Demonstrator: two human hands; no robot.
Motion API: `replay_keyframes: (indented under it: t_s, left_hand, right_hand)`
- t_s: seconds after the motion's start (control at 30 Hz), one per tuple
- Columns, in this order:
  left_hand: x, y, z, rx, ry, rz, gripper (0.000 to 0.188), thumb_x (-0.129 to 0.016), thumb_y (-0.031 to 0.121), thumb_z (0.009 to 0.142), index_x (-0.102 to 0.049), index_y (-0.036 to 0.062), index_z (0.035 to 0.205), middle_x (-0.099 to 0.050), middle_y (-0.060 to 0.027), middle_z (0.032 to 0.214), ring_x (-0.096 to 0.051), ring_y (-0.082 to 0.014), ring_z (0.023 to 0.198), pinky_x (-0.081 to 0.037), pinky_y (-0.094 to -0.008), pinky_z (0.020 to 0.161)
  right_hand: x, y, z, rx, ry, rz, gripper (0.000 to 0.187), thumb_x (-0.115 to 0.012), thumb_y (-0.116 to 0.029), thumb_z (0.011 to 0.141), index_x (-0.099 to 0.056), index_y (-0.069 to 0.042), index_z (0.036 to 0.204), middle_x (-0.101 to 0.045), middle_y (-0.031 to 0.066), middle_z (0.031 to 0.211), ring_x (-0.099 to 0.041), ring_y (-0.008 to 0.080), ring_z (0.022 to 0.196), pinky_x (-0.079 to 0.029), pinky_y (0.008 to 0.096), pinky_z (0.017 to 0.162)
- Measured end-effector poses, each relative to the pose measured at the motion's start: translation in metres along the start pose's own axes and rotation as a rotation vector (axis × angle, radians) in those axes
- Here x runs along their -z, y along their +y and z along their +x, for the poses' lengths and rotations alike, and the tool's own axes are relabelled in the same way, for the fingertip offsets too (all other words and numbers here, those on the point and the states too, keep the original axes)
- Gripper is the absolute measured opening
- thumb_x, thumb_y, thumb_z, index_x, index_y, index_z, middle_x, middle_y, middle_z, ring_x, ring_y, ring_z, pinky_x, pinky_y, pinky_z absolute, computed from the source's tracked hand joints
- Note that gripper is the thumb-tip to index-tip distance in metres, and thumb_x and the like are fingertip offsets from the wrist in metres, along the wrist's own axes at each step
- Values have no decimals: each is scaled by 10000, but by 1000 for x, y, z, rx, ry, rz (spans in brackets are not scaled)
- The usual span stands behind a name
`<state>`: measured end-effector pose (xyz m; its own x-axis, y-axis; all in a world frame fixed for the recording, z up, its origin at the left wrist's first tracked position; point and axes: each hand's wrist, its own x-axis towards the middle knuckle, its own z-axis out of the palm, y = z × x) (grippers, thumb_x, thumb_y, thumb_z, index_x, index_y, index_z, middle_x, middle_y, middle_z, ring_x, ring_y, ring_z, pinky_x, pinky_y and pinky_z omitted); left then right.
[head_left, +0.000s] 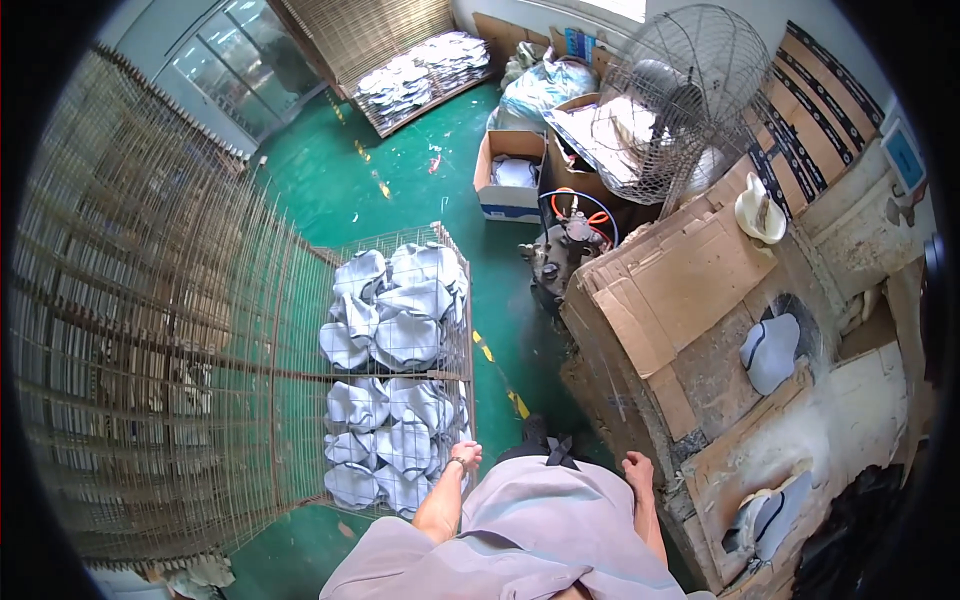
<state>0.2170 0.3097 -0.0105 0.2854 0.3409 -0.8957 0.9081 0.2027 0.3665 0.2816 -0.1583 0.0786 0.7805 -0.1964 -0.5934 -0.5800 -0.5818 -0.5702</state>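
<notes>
Left hand (470, 456), fingers curled narrow, rests at the right rim of a wire tray (471, 340); from my remote post I cannot tell whether it grips the rim or only touches it. Right hand (637, 468) hangs near the tabletop (722, 394), fingers bent, nothing visible in it; how far they close, I cannot tell. I find the tray at the left of the wearer (555, 505), loaded with grey-blue shaped pieces (408, 340). They lie overlapping, seen through thin wires, in two groups split by a crossbar (400, 378); I judge the mesh supports them while letting air through. The tray's long axis runs away from the wearer, far end pointing across the green floor (400, 200), long right side facing the tabletop.
</notes>
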Motion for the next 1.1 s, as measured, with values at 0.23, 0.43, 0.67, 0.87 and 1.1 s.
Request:
replay_keyframes:
  t_s: [0.23,0.43,0.67,0.87,1.1]
  left_hand:
    - [-11,12,-12,-15,37,-79,372,-675,101,836,-609,66,1201,-679,-58,815,-618,-123,577,-490,-322,456]
    - [-14,18,-9,-62,96,-14,403,-680,112,836,-616,63,1231,-692,-57,846,-653,-126,631,-515,-313,480]
    - [2,34,33,109,75,12,310,-673,94,849,-637,109,1157,-678,-54,813,-642,-148,604,-519,-349,488]
    - [16,132,76,8,27,128,362,-683,125,841,-620,104,1197,-662,-56,764,-637,-156,595,-511,-342,479]
    - [60,247,151,-194,-87,1,363,-645,83,858,-607,60,1218,-688,-67,840,-658,-166,622,-530,-314,471]
  right_hand:
    - [3,25,10,-17,-13,16,425,-628,-191,787,-678,8,1159,-701,215,1097,-679,315,1043,-519,383,931]
    - [2,43,13,-46,-97,-82,413,-649,-184,779,-689,1,1146,-706,200,1100,-679,307,1051,-523,369,927]
    - [-9,2,33,-95,-28,-79,426,-636,-180,752,-695,21,1123,-704,224,1078,-684,328,1029,-518,373,933]
    - [-48,-47,69,-230,15,18,406,-639,-185,762,-703,-2,1119,-711,199,1080,-678,311,1048,-510,373,944]
    - [-80,-188,83,-4,-50,-45,413,-618,-241,822,-674,-46,1181,-701,170,1114,-672,291,1048,-514,368,922]
